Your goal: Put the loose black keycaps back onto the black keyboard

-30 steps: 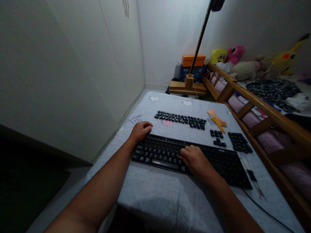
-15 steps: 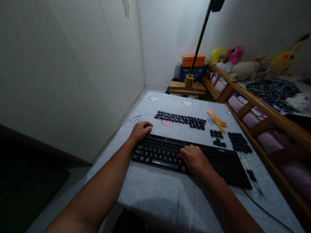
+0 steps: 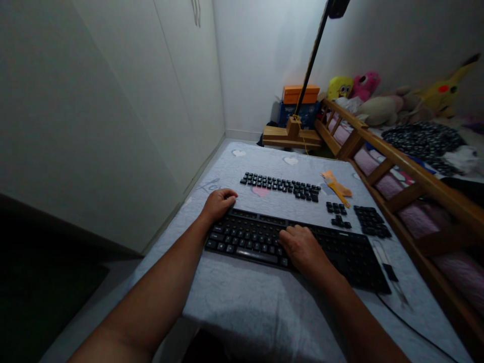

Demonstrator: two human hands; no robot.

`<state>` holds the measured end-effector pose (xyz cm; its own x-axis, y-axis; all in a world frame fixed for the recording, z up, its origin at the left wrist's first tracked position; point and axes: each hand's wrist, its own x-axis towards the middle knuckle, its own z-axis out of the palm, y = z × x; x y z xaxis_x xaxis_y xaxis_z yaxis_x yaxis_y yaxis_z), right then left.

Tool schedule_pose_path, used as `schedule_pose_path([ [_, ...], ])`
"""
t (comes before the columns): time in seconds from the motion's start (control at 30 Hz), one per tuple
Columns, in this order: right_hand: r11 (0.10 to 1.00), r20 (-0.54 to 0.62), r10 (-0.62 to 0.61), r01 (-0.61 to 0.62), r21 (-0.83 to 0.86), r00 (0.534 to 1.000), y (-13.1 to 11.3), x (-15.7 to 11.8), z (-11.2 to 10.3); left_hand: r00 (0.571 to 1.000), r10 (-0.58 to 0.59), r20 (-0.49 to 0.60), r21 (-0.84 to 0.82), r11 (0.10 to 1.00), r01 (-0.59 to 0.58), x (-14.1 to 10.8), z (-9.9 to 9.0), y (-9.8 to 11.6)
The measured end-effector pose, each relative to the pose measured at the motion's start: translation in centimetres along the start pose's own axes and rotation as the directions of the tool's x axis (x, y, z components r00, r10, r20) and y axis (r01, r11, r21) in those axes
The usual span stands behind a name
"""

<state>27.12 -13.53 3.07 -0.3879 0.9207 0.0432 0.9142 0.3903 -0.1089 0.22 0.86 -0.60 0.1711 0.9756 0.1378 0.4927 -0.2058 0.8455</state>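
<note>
A black keyboard (image 3: pixel 257 256) lies across the cloth-covered table, with keycaps in its lower left rows and bare sockets along the top and right. My left hand (image 3: pixel 220 204) rests at its upper left corner, fingers curled; what they hold, if anything, is hidden. Over the middle right of the keyboard, my right hand (image 3: pixel 301 246) has its fingers bent down together on the keys, their tips partly hidden. Loose keycaps (image 3: pixel 280 185) lie in rows behind the keyboard. Smaller groups sit at the right, including number-pad keycaps (image 3: pixel 372 222).
A yellow brush (image 3: pixel 338 194) lies on an orange cloth (image 3: pixel 345 189). A keycap puller (image 3: pixel 389 272) is right of the keyboard, near its cable (image 3: pixel 412 325). A wooden bed rail (image 3: pixel 401 156) borders the table's right side; a wooden stand (image 3: pixel 293 132) is behind.
</note>
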Motion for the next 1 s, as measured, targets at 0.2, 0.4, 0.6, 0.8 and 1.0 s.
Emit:
schedule_pose_path([
  [0.2, 0.996, -0.003, 0.053, -0.053, 0.069, 0.999, -0.13, -0.07, -0.12, 1.0, -0.011, 0.004, 0.003, 1.0, 0.011, -0.01, -0.06, 0.18],
  [0.4, 0.977, -0.005, 0.083, -0.081, 0.199, 0.997, -0.05, -0.49, -0.4, 1.0, 0.006, 0.01, 0.03, 1.0, -0.006, 0.09, -0.08, -0.11],
  [0.6, 0.978, 0.017, 0.071, -0.073, 0.197, 0.997, 0.18, -0.34, -0.31, 1.0, 0.002, 0.02, 0.013, 1.0, -0.002, 0.14, -0.01, -0.3],
  [0.8, 0.973, -0.02, 0.08, -0.074, 0.218, 0.997, 0.03, -0.39, -0.43, 1.0, 0.01, 0.021, 0.008, 1.0, -0.01, 0.13, -0.08, -0.2],
  [1.0, 0.936, -0.124, 0.099, -0.05, 0.347, 0.987, 0.68, -0.85, -0.45, 1.0, 0.001, 0.023, 0.003, 1.0, -0.001, 0.13, -0.04, -0.22],
])
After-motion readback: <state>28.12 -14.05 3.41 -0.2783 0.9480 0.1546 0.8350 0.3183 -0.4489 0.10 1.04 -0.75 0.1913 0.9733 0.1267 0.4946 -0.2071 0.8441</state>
